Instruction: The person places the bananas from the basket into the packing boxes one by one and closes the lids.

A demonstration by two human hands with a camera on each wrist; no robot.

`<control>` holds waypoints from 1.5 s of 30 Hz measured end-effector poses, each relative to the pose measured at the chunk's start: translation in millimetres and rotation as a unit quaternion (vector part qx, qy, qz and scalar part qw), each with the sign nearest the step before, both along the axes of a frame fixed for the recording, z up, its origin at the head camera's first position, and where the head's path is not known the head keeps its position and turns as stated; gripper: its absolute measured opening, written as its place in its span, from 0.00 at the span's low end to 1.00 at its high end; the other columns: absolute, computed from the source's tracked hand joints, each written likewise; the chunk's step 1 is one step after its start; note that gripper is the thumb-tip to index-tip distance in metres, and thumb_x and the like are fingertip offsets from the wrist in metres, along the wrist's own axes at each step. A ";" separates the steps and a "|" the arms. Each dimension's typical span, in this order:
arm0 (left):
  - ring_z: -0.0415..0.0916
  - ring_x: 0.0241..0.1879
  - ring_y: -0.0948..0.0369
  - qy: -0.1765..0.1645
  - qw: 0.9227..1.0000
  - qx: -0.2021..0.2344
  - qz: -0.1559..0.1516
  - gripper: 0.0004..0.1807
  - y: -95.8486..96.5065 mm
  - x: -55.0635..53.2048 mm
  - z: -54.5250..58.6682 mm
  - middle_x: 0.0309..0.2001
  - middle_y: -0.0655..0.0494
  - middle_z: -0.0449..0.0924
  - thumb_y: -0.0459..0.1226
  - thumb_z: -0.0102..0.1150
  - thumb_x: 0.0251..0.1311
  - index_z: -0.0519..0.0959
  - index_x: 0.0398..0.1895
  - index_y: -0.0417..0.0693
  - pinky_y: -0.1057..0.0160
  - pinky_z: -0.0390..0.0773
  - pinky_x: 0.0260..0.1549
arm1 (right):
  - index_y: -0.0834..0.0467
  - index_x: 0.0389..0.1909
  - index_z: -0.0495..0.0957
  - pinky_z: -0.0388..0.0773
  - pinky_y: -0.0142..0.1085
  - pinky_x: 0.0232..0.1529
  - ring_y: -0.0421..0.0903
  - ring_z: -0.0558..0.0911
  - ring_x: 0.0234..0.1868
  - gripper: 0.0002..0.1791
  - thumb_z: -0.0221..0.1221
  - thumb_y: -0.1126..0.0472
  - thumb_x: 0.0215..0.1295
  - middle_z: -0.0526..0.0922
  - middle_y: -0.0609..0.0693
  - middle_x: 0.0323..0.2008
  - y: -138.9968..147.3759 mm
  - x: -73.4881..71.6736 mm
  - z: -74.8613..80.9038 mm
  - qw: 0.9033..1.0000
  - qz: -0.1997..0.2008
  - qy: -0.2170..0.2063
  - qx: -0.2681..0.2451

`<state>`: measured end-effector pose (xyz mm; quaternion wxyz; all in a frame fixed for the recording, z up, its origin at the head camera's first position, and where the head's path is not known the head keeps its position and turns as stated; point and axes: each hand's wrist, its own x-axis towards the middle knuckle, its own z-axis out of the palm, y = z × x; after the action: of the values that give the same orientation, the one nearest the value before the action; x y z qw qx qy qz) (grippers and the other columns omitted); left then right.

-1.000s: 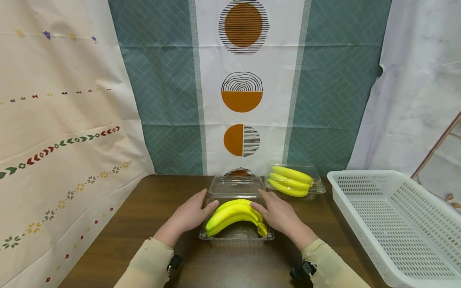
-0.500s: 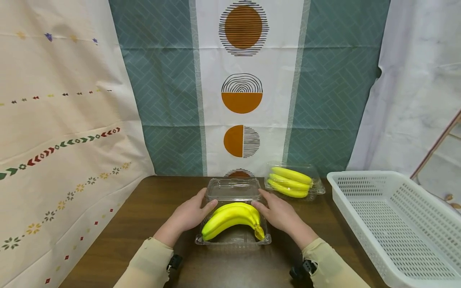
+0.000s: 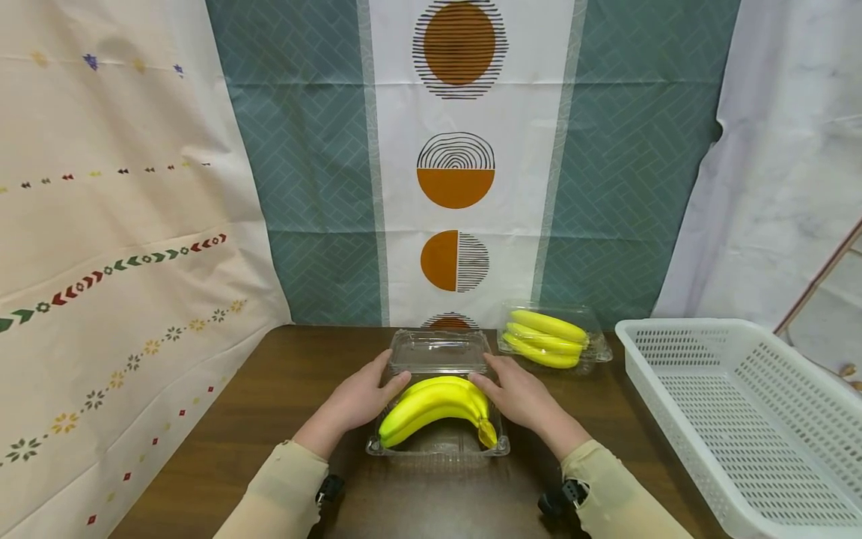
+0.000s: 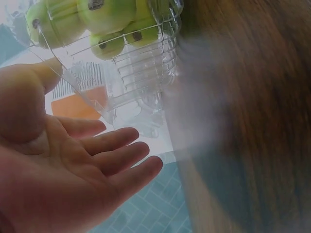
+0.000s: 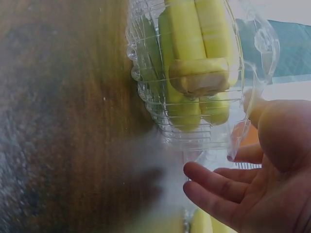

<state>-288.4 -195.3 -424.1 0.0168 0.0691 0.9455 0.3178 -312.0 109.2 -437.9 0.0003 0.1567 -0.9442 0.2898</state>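
Observation:
A clear plastic clamshell box [image 3: 441,454] lies on the table with its lid [image 3: 439,350] folded back. Inside rests a bunch of yellow bananas [image 3: 431,408], stem toward the right. My left hand [image 3: 360,397] is at the box's left side, thumb at the rim; in the left wrist view its fingers [image 4: 131,177] stretch out loosely beside the ribbed wall. At the right side is my right hand [image 3: 521,393], thumb by the rim; the right wrist view shows its relaxed fingers [image 5: 218,184] near the box's corner. Neither hand wraps around the box.
Behind and to the right, another clear box holds several bananas [image 3: 545,340]. A white perforated basket [image 3: 673,442] takes up the table's right side. Patterned cloths [image 3: 323,187] hang along the back and left of the brown table [image 3: 222,442].
The open box with its bananas has slid slightly left and toward me, turning a little straighter. Both hands have stayed almost in place at its sides.

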 end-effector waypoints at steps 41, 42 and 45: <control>0.57 0.83 0.37 0.026 0.999 0.027 -0.010 0.49 -1.4 5.0 7.5 0.86 0.37 0.55 0.56 0.59 0.82 0.49 0.91 0.43 0.32 0.60 0.78 | 0.60 0.89 0.54 0.77 0.63 0.68 0.61 0.84 0.66 0.48 0.58 0.37 0.84 0.63 0.66 0.83 5.0 7.1 10.5 0.999 -0.004 0.029 -0.041; 0.56 0.84 0.37 0.026 0.999 0.029 -0.010 0.49 -1.4 5.2 7.5 0.86 0.37 0.55 0.56 0.59 0.82 0.49 0.91 0.43 0.31 0.60 0.78 | 0.60 0.89 0.54 0.77 0.63 0.68 0.61 0.84 0.65 0.48 0.58 0.37 0.84 0.63 0.65 0.83 5.0 7.3 10.9 0.999 -0.005 0.029 -0.041; 0.56 0.84 0.37 0.026 0.999 0.030 -0.008 0.49 -0.8 5.6 7.9 0.86 0.37 0.56 0.55 0.60 0.82 0.49 0.91 0.43 0.31 0.60 0.78 | 0.59 0.90 0.53 0.81 0.61 0.64 0.58 0.85 0.62 0.49 0.59 0.37 0.83 0.67 0.65 0.81 4.8 8.5 12.3 0.999 -0.011 0.027 -0.042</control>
<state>-282.8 -196.1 -416.2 -0.0068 0.0857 0.9350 0.3440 -303.4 114.0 -425.6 0.0355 0.1540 -0.9324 0.3251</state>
